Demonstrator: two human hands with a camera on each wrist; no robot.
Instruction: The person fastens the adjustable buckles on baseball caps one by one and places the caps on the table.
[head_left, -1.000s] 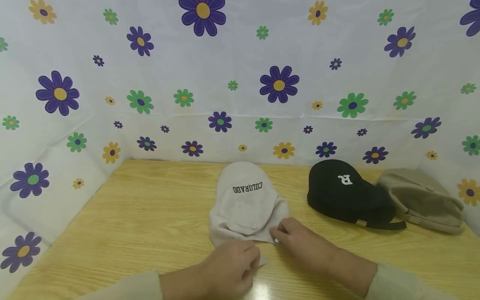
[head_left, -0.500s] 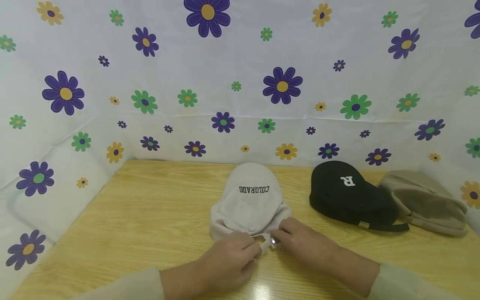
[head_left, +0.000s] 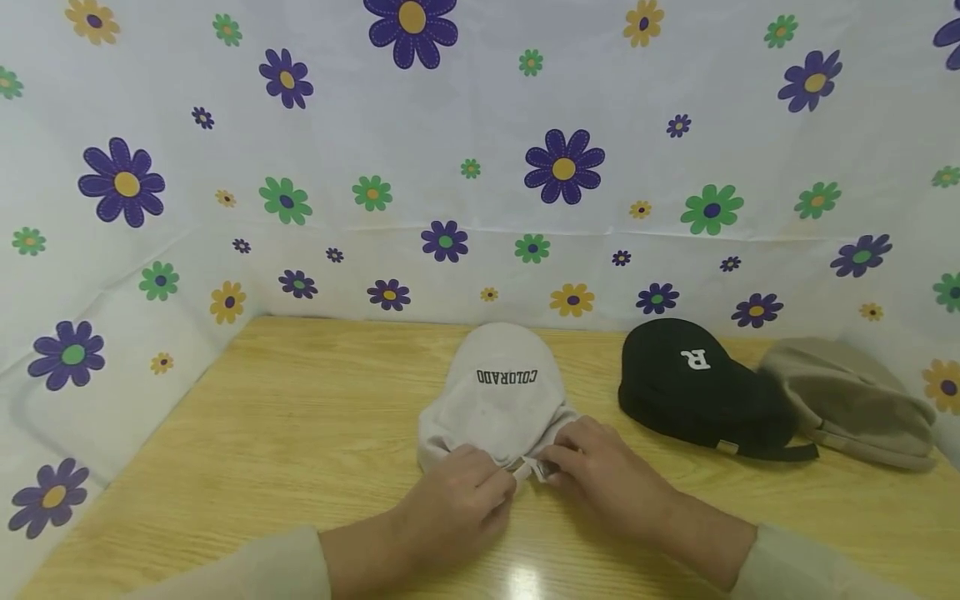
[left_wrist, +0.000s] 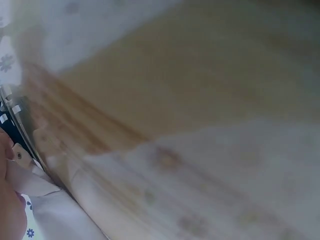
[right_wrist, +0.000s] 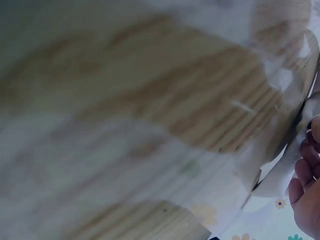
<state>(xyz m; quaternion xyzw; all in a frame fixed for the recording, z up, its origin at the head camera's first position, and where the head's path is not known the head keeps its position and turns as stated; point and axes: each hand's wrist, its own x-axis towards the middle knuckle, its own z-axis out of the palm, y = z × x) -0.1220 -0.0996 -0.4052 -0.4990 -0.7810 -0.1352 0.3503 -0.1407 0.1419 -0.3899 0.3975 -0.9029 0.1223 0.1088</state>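
Observation:
A light grey cap (head_left: pixel 502 392) lies on the table with its dark COLORADO lettering upside down to me. Its back strap (head_left: pixel 522 471) faces me, in the small gap between both hands. My left hand (head_left: pixel 459 504) pinches the strap's left side. On the other side, the fingers of my right hand (head_left: pixel 603 475) grip the strap end by the cap's right edge; the metal buckle there is mostly hidden. The left wrist view catches pale cap cloth (left_wrist: pixel 60 215) beside that hand at its left edge. In the right wrist view, curled fingers (right_wrist: pixel 304 172) touch the cap cloth.
To the right sit a black cap (head_left: pixel 697 400) with a white R and, leaning against it, a brown cap (head_left: pixel 855 400). A flower-print cloth (head_left: pixel 337 125) stands behind the wooden table (head_left: pixel 300 417) and along its sides. Most of both wrist views is blurred reflection.
The loose strap end that hung toward me came up to the buckle. Both hands have since moved slightly forward against the cap, and the buckle has turned largely out of sight.

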